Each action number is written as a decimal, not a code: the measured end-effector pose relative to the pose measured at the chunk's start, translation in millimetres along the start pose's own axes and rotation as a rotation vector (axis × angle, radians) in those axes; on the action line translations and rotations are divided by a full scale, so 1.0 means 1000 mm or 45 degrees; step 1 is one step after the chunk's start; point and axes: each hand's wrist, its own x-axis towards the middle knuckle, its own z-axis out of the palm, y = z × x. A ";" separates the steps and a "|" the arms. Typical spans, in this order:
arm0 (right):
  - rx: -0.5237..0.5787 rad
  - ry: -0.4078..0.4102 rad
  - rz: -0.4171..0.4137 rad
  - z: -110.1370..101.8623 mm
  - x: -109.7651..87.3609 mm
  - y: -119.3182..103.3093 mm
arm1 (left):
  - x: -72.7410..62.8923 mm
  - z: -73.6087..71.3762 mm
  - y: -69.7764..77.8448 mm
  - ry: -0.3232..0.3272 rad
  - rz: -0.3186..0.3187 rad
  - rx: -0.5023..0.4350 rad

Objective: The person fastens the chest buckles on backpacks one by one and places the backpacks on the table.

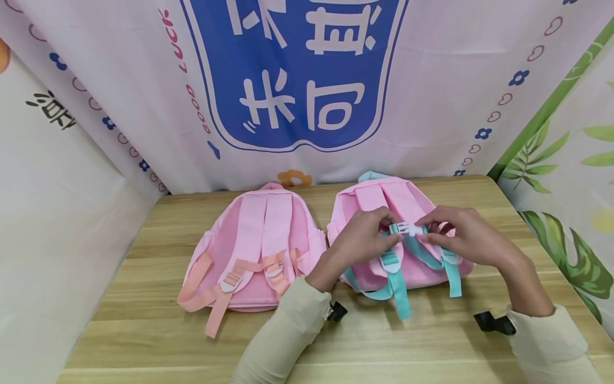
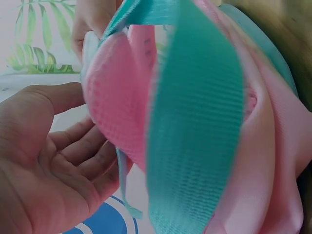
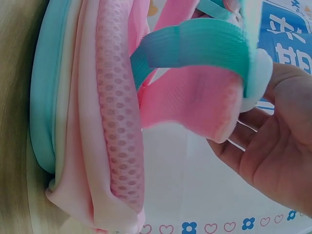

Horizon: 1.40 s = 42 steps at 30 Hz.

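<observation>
A pink backpack with teal straps (image 1: 424,273) lies on its front at the right, shoulder straps up. Above it, both hands meet at a white side-release buckle (image 1: 408,229) on teal webbing. My left hand (image 1: 366,234) pinches the pronged half with thumb and fingers. Opposite, my right hand (image 1: 458,232) pinches the other half. The two halves meet end to end; whether they are fully clicked I cannot tell. In the left wrist view, teal webbing (image 2: 195,122) hides much of the backpack. The right wrist view shows pink mesh padding (image 3: 119,117) and a white strap adjuster (image 3: 263,78).
A second pink backpack (image 1: 251,229) with orange straps lies to the left, close beside the first. Both rest on a wooden table (image 1: 158,320). Printed curtains (image 1: 431,106) hang behind and at the sides. Black bands (image 1: 495,323) hang at the cuffs.
</observation>
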 end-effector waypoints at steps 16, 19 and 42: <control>-0.054 0.217 -0.157 0.000 0.001 -0.001 | -0.001 -0.001 0.001 0.157 0.046 0.000; -0.052 0.227 -0.168 0.001 0.001 0.000 | -0.001 -0.001 0.002 0.173 0.046 -0.006; -0.007 0.177 -0.209 0.007 0.005 -0.007 | 0.001 0.003 0.000 0.078 0.073 0.014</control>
